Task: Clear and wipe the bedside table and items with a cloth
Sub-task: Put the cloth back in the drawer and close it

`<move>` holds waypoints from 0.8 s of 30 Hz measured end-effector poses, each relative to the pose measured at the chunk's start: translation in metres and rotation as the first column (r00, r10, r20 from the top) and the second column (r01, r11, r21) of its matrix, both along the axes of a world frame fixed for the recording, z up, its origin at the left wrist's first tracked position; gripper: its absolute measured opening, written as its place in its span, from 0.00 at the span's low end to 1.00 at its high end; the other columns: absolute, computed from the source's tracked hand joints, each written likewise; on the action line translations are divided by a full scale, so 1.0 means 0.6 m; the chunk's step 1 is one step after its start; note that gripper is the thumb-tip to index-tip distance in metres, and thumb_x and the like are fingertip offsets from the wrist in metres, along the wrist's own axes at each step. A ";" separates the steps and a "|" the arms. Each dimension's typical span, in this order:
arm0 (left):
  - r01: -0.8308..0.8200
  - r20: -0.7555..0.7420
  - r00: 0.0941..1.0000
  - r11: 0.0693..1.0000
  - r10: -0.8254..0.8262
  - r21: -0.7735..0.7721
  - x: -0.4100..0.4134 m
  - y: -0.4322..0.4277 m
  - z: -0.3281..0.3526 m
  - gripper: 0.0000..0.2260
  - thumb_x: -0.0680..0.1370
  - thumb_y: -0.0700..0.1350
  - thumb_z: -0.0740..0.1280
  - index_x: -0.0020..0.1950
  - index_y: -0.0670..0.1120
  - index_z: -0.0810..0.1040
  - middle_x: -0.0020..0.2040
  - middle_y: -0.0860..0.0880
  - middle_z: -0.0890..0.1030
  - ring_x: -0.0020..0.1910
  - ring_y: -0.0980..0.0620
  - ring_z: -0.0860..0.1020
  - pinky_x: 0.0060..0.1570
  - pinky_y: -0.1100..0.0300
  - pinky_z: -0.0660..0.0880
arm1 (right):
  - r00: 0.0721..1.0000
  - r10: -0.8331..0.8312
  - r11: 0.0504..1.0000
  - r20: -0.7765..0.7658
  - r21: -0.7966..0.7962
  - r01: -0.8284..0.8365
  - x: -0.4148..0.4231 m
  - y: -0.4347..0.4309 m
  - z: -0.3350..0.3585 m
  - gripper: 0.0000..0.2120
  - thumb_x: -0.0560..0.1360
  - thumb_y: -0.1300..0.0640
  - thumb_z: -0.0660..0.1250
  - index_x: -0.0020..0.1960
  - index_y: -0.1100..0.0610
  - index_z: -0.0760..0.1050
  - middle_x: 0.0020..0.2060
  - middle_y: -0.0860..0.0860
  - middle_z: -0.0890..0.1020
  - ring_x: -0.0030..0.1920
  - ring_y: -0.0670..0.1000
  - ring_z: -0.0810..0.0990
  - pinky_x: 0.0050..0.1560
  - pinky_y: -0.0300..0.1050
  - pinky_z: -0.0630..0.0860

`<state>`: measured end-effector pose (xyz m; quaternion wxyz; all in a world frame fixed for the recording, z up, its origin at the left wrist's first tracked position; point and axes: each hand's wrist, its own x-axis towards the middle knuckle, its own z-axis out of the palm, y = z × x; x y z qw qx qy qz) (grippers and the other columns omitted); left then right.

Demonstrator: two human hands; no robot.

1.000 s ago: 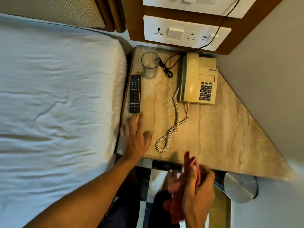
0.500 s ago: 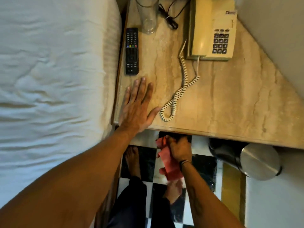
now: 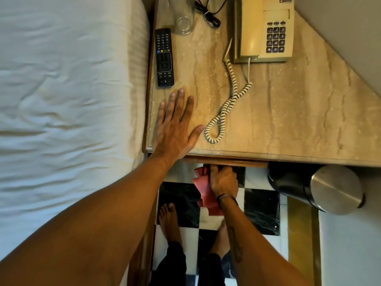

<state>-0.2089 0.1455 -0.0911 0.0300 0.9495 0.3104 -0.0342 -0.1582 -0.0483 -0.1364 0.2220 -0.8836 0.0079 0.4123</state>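
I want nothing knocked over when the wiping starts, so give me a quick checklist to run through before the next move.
1. Cloth in hand: ok, the right hand grips the red cloth, below the table edge.
2. Left hand free: ok, flat and empty on the tabletop.
3. Top cleared: not ok, the remote, glass and telephone sit there.
4. Coiled cord tidy: not ok, it sprawls beside the left hand.
5. Glass empty: cannot tell.
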 end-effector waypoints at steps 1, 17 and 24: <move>-0.002 0.004 1.000 1.000 0.002 0.003 0.001 0.001 -0.001 0.40 0.87 0.69 0.47 0.92 0.46 0.44 0.92 0.40 0.44 0.91 0.40 0.44 0.89 0.37 0.50 | 1.000 0.005 1.000 -0.012 0.007 -0.004 -0.020 -0.022 0.005 0.20 0.84 0.39 0.65 0.52 0.57 0.77 0.51 0.58 0.84 0.59 0.68 0.83 0.56 0.55 0.79; -0.020 0.054 0.998 1.000 0.019 0.023 -0.004 -0.009 0.005 0.40 0.87 0.70 0.47 0.92 0.47 0.45 0.92 0.40 0.46 0.91 0.40 0.47 0.89 0.37 0.51 | 0.514 0.599 0.690 0.614 -0.072 -0.720 -0.081 -0.121 0.201 0.17 0.85 0.33 0.57 0.45 0.41 0.73 0.38 0.39 0.77 0.38 0.41 0.69 0.39 0.31 0.67; -0.020 0.072 0.997 0.999 0.017 0.033 -0.001 -0.008 0.001 0.39 0.87 0.69 0.48 0.92 0.48 0.47 0.92 0.41 0.47 0.92 0.40 0.48 0.89 0.39 0.50 | 0.278 0.918 0.348 0.283 -0.237 -0.907 -0.031 -0.023 0.095 0.26 0.87 0.37 0.54 0.76 0.52 0.73 0.71 0.56 0.77 0.71 0.62 0.72 0.71 0.58 0.68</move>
